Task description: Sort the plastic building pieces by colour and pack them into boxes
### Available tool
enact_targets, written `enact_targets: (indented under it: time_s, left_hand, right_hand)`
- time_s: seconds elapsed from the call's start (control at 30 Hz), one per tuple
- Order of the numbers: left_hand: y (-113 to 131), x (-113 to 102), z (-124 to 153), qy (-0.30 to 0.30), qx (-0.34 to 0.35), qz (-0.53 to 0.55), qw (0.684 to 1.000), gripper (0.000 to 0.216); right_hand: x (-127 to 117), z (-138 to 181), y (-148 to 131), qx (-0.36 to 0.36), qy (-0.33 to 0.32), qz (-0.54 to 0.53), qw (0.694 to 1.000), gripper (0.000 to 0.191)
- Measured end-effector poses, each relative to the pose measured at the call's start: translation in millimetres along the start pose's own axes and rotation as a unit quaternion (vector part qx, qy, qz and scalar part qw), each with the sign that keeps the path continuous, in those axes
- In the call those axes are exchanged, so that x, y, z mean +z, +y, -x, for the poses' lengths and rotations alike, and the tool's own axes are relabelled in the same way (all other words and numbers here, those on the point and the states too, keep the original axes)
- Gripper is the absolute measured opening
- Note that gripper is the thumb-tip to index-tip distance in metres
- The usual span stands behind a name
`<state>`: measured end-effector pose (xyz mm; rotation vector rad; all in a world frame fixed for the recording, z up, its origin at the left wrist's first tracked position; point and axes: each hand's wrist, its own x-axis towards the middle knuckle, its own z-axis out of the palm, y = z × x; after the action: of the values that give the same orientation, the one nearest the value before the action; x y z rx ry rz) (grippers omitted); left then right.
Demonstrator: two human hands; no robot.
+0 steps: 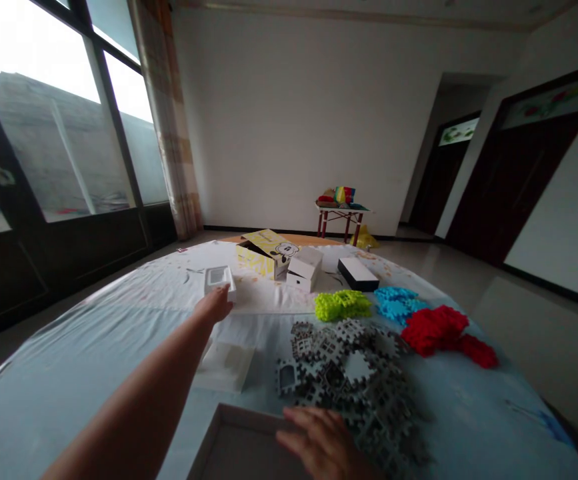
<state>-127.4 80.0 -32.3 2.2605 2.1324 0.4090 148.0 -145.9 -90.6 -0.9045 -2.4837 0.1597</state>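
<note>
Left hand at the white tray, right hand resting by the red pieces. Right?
No. In the head view the right hand rests by the grey pieces; the red pieces lie farther off to its right. The left hand is at the white tray, as said.

— What's at the far side of the tabletop?
— At twelve o'clock, a yellow cartoon carton (263, 252), with white boxes (305, 268) just beside it and a black box (357, 274) toward one o'clock.
— And the coloured heaps?
— Green pieces (341, 305), blue pieces (397, 303) and red pieces (441, 331) run from one toward three o'clock. A small red-legged table (341, 217) stands by the back wall.
</note>
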Motion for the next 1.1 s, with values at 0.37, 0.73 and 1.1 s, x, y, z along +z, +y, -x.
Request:
enact_targets:
  time_s: [0.37, 0.73, 1.1]
  left_hand:
    - [-47, -3, 28, 0.07, -0.05, -0.017, 0.996, 0.041]
    - [-82, -58, 74, 0.162, -0.023, 0.07, 0.984, 0.037]
    - [-30, -71, 166, 0.209, 0.046, 0.204, 0.955, 0.029]
  right_hand:
    - [-10, -2, -9, 0.002, 0.009, -0.011, 1.0, 0.037]
    - [-40, 6, -30, 0.083, -0.051, -0.091, 0.991, 0.086]
    - [-66, 17, -41, 0.184, -0.17, -0.102, 0.963, 0.098]
